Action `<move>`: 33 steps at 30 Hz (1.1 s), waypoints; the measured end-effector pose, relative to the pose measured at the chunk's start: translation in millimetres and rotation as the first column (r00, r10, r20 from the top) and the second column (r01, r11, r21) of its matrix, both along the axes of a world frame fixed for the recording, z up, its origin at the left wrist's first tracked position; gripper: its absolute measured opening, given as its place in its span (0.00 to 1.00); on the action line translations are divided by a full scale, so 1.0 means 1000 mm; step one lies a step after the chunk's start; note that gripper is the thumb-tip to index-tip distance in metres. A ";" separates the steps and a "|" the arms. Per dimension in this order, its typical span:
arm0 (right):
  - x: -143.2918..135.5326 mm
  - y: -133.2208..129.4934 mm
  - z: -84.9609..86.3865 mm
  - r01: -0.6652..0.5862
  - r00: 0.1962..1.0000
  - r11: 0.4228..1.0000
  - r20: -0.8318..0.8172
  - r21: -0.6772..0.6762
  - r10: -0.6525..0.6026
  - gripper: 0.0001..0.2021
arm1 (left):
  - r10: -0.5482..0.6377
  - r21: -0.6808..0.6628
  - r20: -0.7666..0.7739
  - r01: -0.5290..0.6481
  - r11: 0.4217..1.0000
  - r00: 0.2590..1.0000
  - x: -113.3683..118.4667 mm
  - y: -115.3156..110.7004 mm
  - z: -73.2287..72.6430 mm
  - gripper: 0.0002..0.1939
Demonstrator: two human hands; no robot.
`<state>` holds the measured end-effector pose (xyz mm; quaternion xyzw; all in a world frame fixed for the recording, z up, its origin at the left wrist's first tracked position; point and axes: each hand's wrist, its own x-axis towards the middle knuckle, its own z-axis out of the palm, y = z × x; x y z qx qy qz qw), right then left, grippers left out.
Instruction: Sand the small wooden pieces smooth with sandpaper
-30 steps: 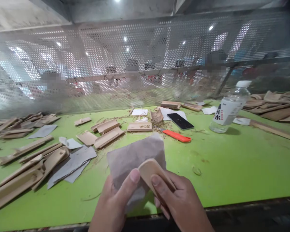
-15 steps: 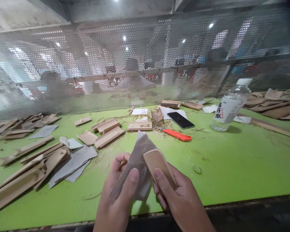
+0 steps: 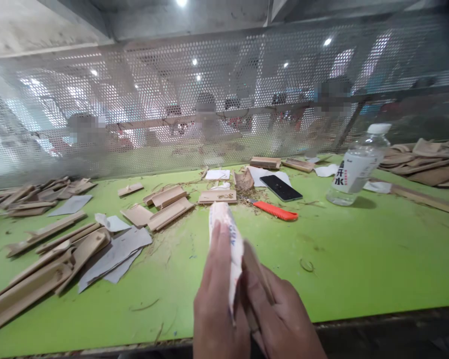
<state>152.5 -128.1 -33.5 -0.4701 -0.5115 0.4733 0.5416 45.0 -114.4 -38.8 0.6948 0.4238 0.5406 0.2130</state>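
Note:
My left hand [image 3: 217,294] is closed on a folded sheet of sandpaper [image 3: 227,244], whose pale printed back faces me. In my right hand [image 3: 284,309] is a small bamboo piece [image 3: 255,264], gripped between thumb and fingers. The sandpaper lies against the left side of that piece, and the two hands are close together over the table's near edge. Much of the bamboo piece is hidden by the paper and my thumb. Beyond the hands lies an orange utility knife [image 3: 275,210].
Bamboo pieces [image 3: 170,212] and grey sandpaper sheets [image 3: 114,257] lie left on the green table [image 3: 359,264]. A phone [image 3: 280,187] and a water bottle [image 3: 355,167] stand farther right. More bamboo [image 3: 426,162] is piled at far right. A perforated metal screen [image 3: 153,109] closes the back.
My left hand has swung right and turned, bringing the sandpaper from beside the bamboo piece onto it. The paper's printed back now shows instead of its grey face.

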 end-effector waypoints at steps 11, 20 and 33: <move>0.000 -0.002 -0.007 -0.046 0.986 0.998 0.165 0.048 0.037 0.21 | 0.114 0.021 -0.065 -0.113 0.993 0.991 -0.006 0.003 0.006 0.32; 0.001 -0.002 -0.003 -0.090 0.990 0.995 0.117 0.047 0.084 0.21 | 0.111 0.037 -0.048 -0.109 0.993 0.993 -0.005 0.002 0.010 0.34; 0.003 -0.001 0.000 -0.068 0.994 0.998 0.082 -0.008 0.068 0.22 | 0.129 -0.111 0.168 -0.111 0.988 0.977 0.008 -0.006 0.003 0.26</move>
